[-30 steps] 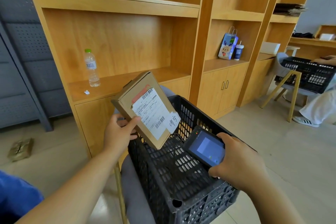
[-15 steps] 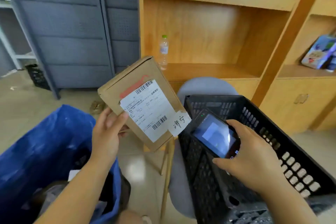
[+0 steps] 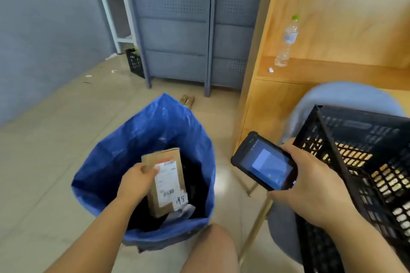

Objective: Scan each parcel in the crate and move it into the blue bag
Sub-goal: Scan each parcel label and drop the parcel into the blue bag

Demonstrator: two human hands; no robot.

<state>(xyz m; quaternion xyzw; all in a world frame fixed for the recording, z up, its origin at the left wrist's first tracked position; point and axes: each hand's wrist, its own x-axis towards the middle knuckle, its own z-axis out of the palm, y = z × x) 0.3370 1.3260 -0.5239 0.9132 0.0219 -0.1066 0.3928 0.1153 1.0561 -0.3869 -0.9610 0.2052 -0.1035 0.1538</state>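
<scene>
The left hand [image 3: 137, 180] gripped the cardboard parcel [image 3: 168, 175] by its edge, label up, down inside the mouth of the blue bag [image 3: 133, 139] on the floor, over other things lying in there. The right hand [image 3: 310, 186] curled round the black scanner [image 3: 264, 162], screen lit, just beside the black crate [image 3: 355, 162] on the grey chair [image 3: 346, 95]. A water bottle [image 3: 287, 42] stood on the wooden shelf [image 3: 332, 71] behind.

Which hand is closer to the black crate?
Right. The right hand, holding the scanner, is just beside the black crate. The left hand is farther away, in the blue bag's mouth, gripping the cardboard parcel.
</scene>
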